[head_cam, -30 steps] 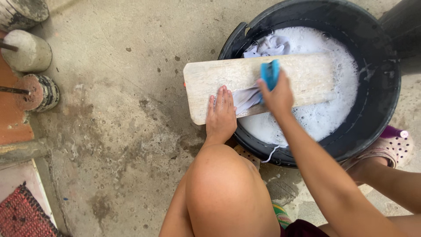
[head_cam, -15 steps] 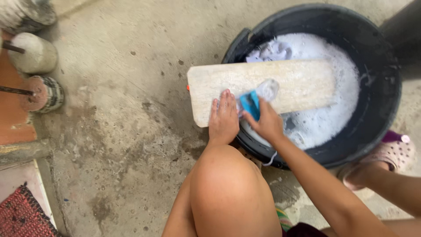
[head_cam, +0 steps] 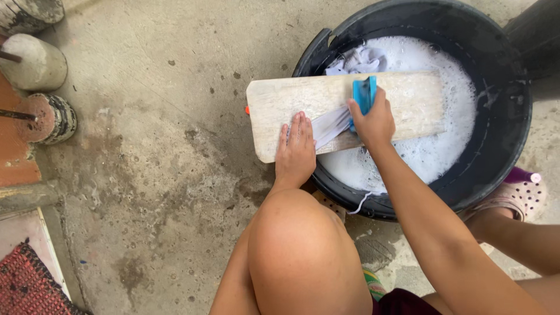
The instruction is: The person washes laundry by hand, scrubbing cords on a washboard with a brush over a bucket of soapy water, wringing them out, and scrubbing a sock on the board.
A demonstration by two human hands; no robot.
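Two hands worked on a wooden board [head_cam: 408, 99] across the black tub [head_cam: 501, 157]: the left hand [head_cam: 296, 149] lay open, pinning pale cloth [head_cam: 329, 123]; the right hand [head_cam: 373, 123] gripped a blue brush [head_cam: 364, 93] on the board's middle.

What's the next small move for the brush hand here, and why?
Probably draw the blue brush back along the pale cloth toward the left hand. The right hand holds the brush at the cloth's far end on the wooden board, while the left hand pins the near end flat.
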